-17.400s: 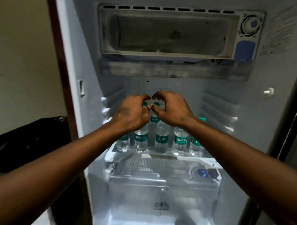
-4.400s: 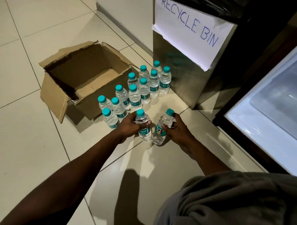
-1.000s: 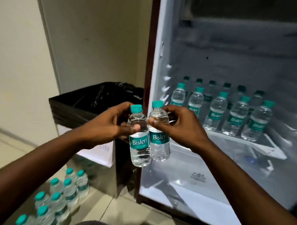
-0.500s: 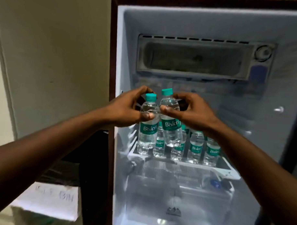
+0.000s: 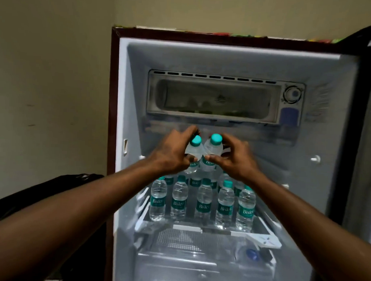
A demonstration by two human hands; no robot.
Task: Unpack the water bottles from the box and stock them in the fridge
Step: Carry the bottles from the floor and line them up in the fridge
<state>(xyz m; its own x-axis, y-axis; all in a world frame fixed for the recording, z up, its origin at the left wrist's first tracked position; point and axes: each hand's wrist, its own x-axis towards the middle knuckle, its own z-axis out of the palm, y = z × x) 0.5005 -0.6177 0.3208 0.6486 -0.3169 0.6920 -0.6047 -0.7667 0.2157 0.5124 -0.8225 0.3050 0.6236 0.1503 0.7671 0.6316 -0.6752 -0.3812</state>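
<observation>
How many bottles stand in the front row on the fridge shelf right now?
5, left to right. More stand behind, partly hidden by the hands.

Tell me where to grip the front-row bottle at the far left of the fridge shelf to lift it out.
Grip the clear plastic water bottle with the teal cap around its shoulder just below the cap, coming from the front and above. It stands upright, its left side is probably free, and a neighbour stands close on its right.
</observation>
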